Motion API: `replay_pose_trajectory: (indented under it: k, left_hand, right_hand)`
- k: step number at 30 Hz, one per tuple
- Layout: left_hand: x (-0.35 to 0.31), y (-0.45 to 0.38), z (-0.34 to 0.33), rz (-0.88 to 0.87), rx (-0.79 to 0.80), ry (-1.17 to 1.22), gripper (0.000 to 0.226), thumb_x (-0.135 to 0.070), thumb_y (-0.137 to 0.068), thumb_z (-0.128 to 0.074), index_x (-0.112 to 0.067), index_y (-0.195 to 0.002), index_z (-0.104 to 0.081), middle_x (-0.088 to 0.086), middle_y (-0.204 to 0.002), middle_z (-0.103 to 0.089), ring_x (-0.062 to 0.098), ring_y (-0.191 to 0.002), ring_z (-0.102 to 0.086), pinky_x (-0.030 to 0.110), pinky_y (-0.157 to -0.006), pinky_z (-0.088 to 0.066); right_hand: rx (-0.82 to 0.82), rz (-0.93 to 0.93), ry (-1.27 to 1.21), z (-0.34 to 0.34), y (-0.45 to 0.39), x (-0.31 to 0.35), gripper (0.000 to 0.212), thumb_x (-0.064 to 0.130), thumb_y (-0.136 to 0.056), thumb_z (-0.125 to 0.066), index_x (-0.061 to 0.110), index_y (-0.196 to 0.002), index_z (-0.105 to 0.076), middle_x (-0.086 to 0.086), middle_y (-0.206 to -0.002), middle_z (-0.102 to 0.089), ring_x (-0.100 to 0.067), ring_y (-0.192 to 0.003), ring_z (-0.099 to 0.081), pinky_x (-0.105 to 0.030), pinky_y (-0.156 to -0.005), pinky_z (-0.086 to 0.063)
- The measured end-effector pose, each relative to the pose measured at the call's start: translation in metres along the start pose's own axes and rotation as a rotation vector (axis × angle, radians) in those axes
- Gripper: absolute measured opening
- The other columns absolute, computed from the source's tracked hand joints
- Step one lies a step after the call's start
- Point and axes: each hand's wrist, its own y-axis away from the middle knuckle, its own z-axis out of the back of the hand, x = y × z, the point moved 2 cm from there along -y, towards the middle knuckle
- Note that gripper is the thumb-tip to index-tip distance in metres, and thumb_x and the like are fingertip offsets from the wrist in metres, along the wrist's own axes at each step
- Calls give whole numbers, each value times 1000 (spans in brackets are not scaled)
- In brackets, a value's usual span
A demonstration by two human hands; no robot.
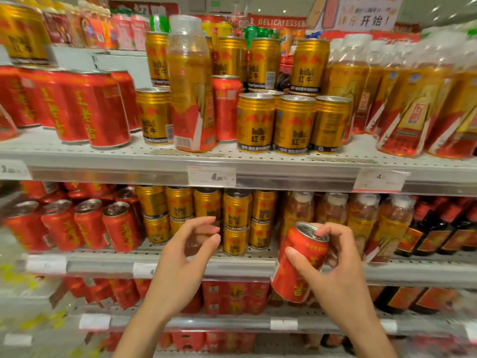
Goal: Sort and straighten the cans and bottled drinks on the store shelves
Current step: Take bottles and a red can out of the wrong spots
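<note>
Right hand (333, 270) gripping tilted red can (299, 264) before middle shelf (232, 264); left hand (188, 246) empty, fingers loosely curled, near stacked gold cans (236, 223).

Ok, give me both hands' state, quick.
Left hand: fingers loosely curled, holding nothing.
Right hand: gripping a red aluminium drink can.

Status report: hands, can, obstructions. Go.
Right hand grips red can, tilted, off the shelf. Left hand empty, fingers loosely curled. Nothing blocking.
</note>
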Motion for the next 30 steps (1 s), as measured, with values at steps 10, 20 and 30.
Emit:
replay_pose_trajectory:
  k: [10,20,30]
  left_hand:
    - [7,-49,146,-163,60,-41,23,-21,-94,-67,-37,-110,-67,-16,-101,-73,4,-92,-68,15,-77,-50]
    - [-21,-91,251,-440,-63,-246,25,-20,-93,-68,-31,-116,-66,-16,-107,-70,0,-100,-66,12,-83,-49]
    - [-40,-138,348,-667,-515,-624,41,-15,-86,-75,-8,-123,-60,13,-121,-54,29,-115,-52,35,-100,-41]
  right_hand:
    - [-100,117,34,-136,3,68,52,53,-60,-79,43,-102,-50,25,-102,-60,-5,-91,-65,-22,-77,-53]
    - [-18,381,33,-216,-29,173,49,45,-65,-80,38,-102,-48,23,-102,-62,-5,-91,-68,-20,-71,-56]
    - [238,615,141,-313,-84,263,50,35,-82,-81,21,-111,-43,-2,-103,-65,-17,-87,-70,-40,-72,-63]
